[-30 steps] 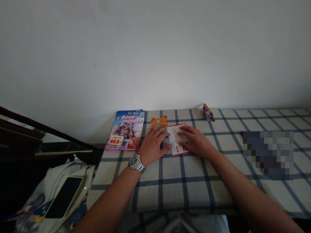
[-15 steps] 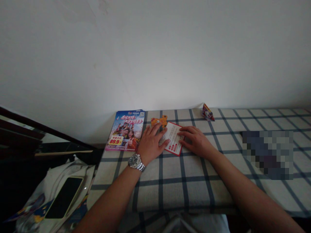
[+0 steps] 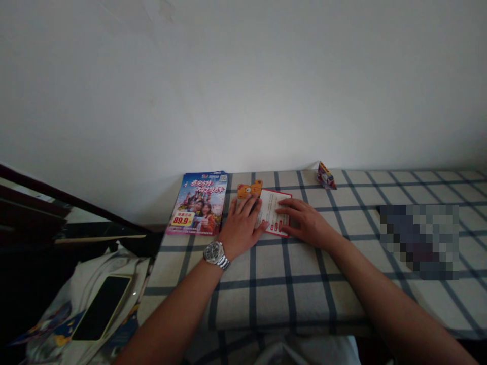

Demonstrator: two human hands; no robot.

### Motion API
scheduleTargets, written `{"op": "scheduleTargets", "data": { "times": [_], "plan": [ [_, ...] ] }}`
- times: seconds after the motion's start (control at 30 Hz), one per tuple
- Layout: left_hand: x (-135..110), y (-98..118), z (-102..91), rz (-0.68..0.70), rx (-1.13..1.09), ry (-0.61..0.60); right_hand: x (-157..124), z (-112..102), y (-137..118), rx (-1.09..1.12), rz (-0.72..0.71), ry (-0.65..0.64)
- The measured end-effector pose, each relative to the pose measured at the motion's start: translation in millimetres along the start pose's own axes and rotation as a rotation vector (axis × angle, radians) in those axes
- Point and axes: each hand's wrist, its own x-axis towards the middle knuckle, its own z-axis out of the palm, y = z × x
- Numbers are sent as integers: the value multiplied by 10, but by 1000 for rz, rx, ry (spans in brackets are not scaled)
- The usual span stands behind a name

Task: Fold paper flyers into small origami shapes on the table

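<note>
A white card with a red border [image 3: 272,213] lies flat on the checked tablecloth [image 3: 289,284]. My left hand [image 3: 243,225], with a metal watch on its wrist, rests flat on the card's left edge, fingers stretched out. My right hand [image 3: 306,222] lies on the card's right side, fingers extended and pressing it down. An orange bear-shaped cutout [image 3: 250,189] sits just beyond my left fingertips.
A colourful flyer with "89.9" on it [image 3: 198,204] lies left of my hands by the wall. A small folded paper shape [image 3: 326,176] sits at the back. A blurred-out patch [image 3: 418,241] is on the right. A dark phone [image 3: 101,307] rests on cloth at lower left.
The card has been turned and shifted left between my hands, from tilted to nearly square with the table. My hands have moved slightly with it.
</note>
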Motion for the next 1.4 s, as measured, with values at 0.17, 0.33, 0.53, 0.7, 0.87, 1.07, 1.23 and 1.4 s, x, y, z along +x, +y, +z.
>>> {"op": "scheduleTargets", "data": {
  "times": [0.17,0.33,0.53,0.7,0.87,1.07,1.23,1.4],
  "plan": [
    [11,-113,-45,86,-69,12,0,-18,35,29,-4,-26],
    [-5,-181,-143,112,-122,59,3,-59,55,42,-18,-45],
    [-23,-192,-223,162,-198,21,-1,-46,61,55,-19,-25],
    [-31,-206,-245,219,-227,-34,-3,-41,61,66,-29,-17],
    [-31,-234,-230,213,-237,-66,-3,-57,36,93,-22,-7],
    [-26,-208,-194,188,-227,-71,-9,-65,3,118,-16,-12],
    [-13,-156,-187,180,-214,-19,-19,-69,1,106,-25,-62],
    [-3,-145,-166,173,-235,14,-24,-78,-10,106,-15,-69]
  ]
}}
